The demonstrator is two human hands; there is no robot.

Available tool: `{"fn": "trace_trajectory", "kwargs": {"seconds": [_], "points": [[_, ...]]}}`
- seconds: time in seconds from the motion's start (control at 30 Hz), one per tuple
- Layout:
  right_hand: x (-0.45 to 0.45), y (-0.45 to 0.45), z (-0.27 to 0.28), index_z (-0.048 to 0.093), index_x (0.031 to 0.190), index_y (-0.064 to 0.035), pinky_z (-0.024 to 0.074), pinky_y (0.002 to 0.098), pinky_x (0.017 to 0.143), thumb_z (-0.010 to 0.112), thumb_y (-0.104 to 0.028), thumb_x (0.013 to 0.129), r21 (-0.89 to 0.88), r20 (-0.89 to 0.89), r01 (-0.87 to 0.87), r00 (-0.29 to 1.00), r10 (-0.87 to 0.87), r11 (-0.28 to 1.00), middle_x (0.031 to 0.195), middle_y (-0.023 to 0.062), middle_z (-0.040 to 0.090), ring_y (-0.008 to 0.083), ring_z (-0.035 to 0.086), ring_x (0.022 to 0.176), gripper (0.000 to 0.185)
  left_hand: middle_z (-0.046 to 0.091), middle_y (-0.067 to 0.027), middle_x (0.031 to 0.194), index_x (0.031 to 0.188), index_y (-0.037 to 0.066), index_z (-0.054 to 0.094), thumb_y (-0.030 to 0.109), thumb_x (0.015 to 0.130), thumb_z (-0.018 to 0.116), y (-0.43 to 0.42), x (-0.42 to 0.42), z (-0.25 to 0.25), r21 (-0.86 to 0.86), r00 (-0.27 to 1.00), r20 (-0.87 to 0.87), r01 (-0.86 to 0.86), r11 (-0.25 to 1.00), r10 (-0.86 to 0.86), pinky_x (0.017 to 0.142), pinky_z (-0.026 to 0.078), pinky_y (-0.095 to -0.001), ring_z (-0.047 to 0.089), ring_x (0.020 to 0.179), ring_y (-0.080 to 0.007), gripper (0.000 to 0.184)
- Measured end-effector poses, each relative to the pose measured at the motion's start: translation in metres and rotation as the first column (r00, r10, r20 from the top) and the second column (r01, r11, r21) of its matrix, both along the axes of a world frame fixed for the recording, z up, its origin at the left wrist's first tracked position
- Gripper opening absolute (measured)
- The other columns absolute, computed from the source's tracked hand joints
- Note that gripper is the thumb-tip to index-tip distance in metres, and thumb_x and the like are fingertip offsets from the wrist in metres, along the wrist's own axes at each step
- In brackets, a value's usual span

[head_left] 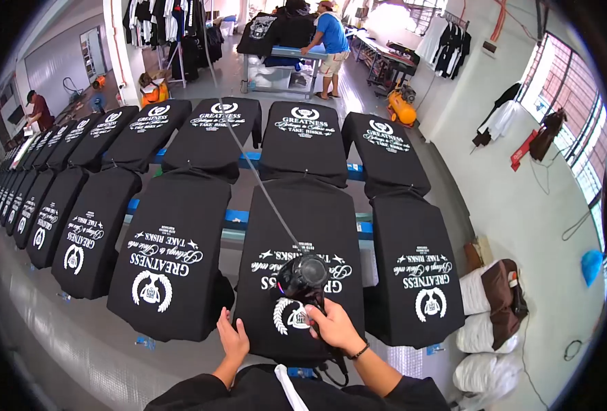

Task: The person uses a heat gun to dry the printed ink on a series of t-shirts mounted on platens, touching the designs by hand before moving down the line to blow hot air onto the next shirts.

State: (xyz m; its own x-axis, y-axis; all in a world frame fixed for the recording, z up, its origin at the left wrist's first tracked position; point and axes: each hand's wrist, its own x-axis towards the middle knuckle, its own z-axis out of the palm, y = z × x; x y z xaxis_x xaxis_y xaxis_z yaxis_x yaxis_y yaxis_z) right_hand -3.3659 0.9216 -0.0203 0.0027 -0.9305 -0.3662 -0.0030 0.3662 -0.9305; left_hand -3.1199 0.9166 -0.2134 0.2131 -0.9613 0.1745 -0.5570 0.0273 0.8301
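My right hand [334, 327], with a dark bracelet at its wrist, is wrapped round the handle of a black hair dryer [303, 275]. The dryer is over the white print of a black shirt [303, 212] stretched on a board in front of me, covering part of the lettering. A cord hangs below its handle. My left hand [233, 335] has its fingers apart and is at the lower left edge of the same shirt, holding nothing. Whether it touches the cloth is hard to tell. Another printed black shirt [170, 253] lies to its left.
Two rows of printed black shirts run left. One more shirt [416, 274] lies at right, near white sacks [478, 332]. A cable [249, 161] hangs down towards the dryer. A person [331, 38] stands at a far table; another person [40, 109] is far left.
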Motion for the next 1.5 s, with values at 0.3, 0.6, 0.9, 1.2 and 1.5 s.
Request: {"fn": "trace_trajectory", "kwargs": {"seconds": [0.3, 0.6, 0.9, 1.2, 1.5], "points": [[-0.021, 0.042, -0.005, 0.054, 0.093, -0.0019, 0.0399, 0.0246, 0.045, 0.055, -0.02, 0.098, -0.088, -0.078, -0.069, 0.995, 0.062, 0.994, 0.067, 0.0023, 0.056, 0.0095, 0.052, 0.049, 0.019, 0.05, -0.0222, 0.133, 0.137, -0.004, 0.041, 0.015, 0.095, 0.055, 0.014, -0.033, 0.015, -0.268, 0.985, 0.095, -0.115, 0.956, 0.145, 0.106, 0.034, -0.0443, 0.046, 0.122, -0.0374, 0.048], [-0.032, 0.063, 0.004, 0.055, 0.099, -0.002, 0.0387, 0.0246, 0.044, 0.056, -0.022, 0.099, -0.049, 0.12, -0.048, 0.991, 0.053, 0.998, 0.071, 0.0032, 0.056, 0.0101, 0.05, 0.048, 0.02, 0.055, -0.0192, 0.125, 0.13, -0.003, 0.051, 0.013, 0.097, 0.053, 0.092, -0.038, 0.022, -0.226, 0.988, 0.001, -0.151, 0.962, 0.155, 0.103, 0.039, -0.0394, 0.053, 0.118, -0.0306, 0.036], [-0.051, 0.1, 0.013, 0.054, 0.087, -0.0032, 0.0421, 0.025, 0.047, 0.058, -0.016, 0.095, -0.058, -0.134, -0.09, 0.988, 0.082, 0.994, 0.066, 0.001, 0.057, 0.0082, 0.053, 0.05, 0.016, 0.056, -0.0183, 0.126, 0.127, 0.0, 0.055, 0.015, 0.095, 0.057, 0.083, -0.032, 0.02, -0.214, 0.987, 0.023, -0.149, 0.965, 0.158, 0.104, 0.038, -0.0418, 0.051, 0.12, -0.0336, 0.035], [-0.087, 0.128, 0.016, 0.054, 0.086, -0.0045, 0.0414, 0.0254, 0.051, 0.06, -0.021, 0.096, 0.043, -0.14, -0.06, 0.988, 0.066, 0.997, 0.069, 0.0006, 0.057, 0.0084, 0.053, 0.055, 0.02, 0.054, -0.0206, 0.122, 0.124, -0.002, 0.052, 0.016, 0.095, 0.053, 0.011, -0.015, 0.017, -0.237, 0.998, 0.054, 0.0, 0.972, 0.014, 0.1, 0.039, -0.0455, 0.05, 0.115, -0.0384, 0.034], [-0.079, 0.102, 0.028, 0.055, 0.09, -0.0024, 0.0413, 0.0244, 0.047, 0.061, -0.024, 0.096, 0.042, -0.25, 0.181, 0.954, -0.165, 0.983, 0.071, 0.002, 0.058, 0.0089, 0.054, 0.053, 0.023, 0.055, -0.0206, 0.122, 0.126, -0.003, 0.051, 0.014, 0.095, 0.054, -0.023, -0.008, 0.016, -0.212, 0.996, 0.046, 0.089, 0.973, -0.081, 0.1, 0.04, -0.0445, 0.051, 0.115, -0.0383, 0.036]]}}
